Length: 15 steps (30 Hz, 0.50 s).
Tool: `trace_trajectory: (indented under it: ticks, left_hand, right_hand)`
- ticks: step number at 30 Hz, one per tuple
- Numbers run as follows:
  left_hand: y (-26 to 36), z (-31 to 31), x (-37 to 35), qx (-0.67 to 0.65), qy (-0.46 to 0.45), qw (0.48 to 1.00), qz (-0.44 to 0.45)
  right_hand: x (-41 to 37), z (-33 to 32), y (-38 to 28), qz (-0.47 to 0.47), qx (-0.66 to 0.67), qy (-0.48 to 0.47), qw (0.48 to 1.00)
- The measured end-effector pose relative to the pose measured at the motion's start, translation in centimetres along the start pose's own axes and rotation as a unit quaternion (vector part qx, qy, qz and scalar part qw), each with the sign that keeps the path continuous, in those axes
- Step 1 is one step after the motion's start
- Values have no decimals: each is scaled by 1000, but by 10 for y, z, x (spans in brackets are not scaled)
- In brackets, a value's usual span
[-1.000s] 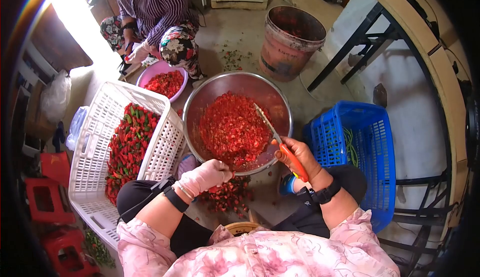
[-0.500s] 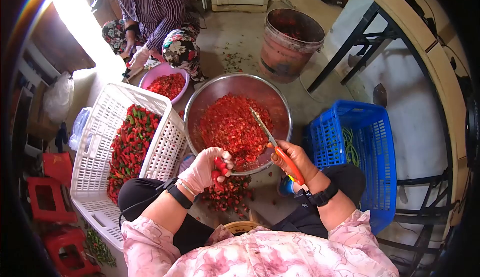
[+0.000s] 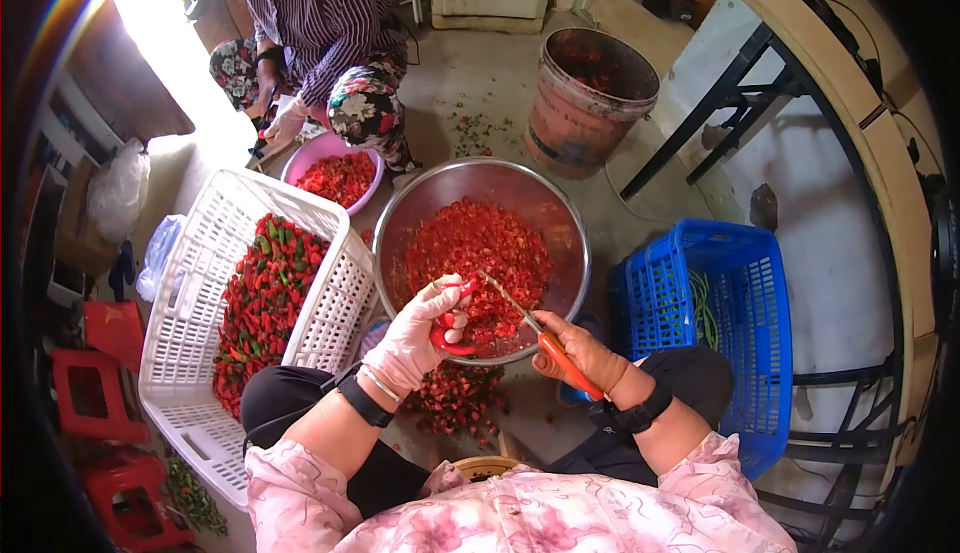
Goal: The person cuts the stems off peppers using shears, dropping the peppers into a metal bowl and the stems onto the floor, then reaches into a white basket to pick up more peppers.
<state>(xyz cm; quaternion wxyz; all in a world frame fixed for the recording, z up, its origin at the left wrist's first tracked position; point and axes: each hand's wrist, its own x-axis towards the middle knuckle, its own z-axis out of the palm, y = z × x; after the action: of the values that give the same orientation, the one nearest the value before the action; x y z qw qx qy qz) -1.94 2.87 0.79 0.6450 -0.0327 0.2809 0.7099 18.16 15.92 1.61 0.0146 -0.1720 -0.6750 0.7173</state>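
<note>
My left hand (image 3: 415, 331), in a pale glove, is closed around several red chili peppers (image 3: 458, 345) at the near rim of a large steel bowl (image 3: 567, 215). Chopped red chilies (image 3: 475, 243) cover the bowl's bottom. My bare right hand (image 3: 582, 358) grips the orange handles of a pair of scissors (image 3: 568, 361). The blades point up and left over the bowl, their tips close to the peppers in my left hand. On the floor below the bowl lies a heap of pepper tops (image 3: 455, 398).
At left stands a white crate (image 3: 185, 373) of whole chilies. A co-worker (image 3: 325, 53) sits by a pink basin (image 3: 372, 178). A stained bucket (image 3: 580, 118) is behind the bowl, a blue crate (image 3: 755, 353) at right, and red stools (image 3: 95, 393) far left.
My left hand has moved up and right, bringing the peppers to the blades. The scissors have shifted slightly down and left, and their blades look closer to the peppers.
</note>
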Motion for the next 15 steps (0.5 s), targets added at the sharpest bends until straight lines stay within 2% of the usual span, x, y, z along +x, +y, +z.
trace_trajectory:
  ticks: [2, 7, 10, 12, 13, 15]
  left_hand:
    - [-3, 1, -1, 12, 19, 1000, 18]
    - [-9, 4, -1, 60, 43, 997, 11]
    - [-12, 9, -2, 92, 53, 994, 10]
    - [-10, 13, -4, 129, 76, 989, 0]
    - [-8, 13, -5, 128, 76, 989, 1]
    - [-4, 9, -8, 144, 40, 989, -13]
  right_hand:
    - [-2, 2, -5, -84, -209, 16, 974]
    - [3, 15, -7, -87, -199, 47, 975]
    - [4, 16, -4, -30, -146, 39, 988]
    - [5, 17, -2, 9, -14, 34, 999]
    - [6, 15, -1, 9, -15, 33, 999]
    - [6, 12, 6, -43, -135, 41, 989]
